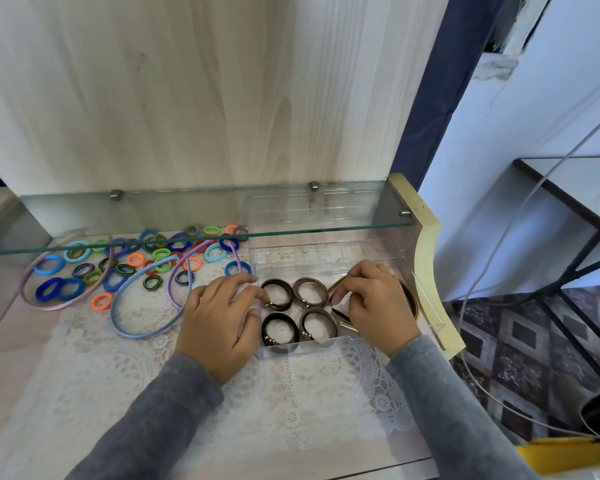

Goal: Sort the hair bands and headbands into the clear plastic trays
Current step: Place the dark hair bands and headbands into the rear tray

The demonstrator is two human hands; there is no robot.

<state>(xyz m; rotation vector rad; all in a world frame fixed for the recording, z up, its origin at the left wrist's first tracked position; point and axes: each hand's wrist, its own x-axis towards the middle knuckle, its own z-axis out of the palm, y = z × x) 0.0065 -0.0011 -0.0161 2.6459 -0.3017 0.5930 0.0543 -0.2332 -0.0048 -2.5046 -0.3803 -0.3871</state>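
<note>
Four round brown hair bands (277, 282) lie in the clear plastic tray (302, 348) | our right hand (374, 303) pinches a thin brown headband (411, 297) in its right part | our left hand (222, 317), fingers relaxed, rests on its left wall | bright fabric bands (136, 259) on lace cloth (291, 393), partly behind a glass shelf (187, 209)

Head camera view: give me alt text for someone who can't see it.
A person's right hand pinches a brown headband over a clear tray holding four brown hair bands, while the left hand rests at its left wall. Coloured hair bands and pastel headbands lie on lace beside it.
</note>
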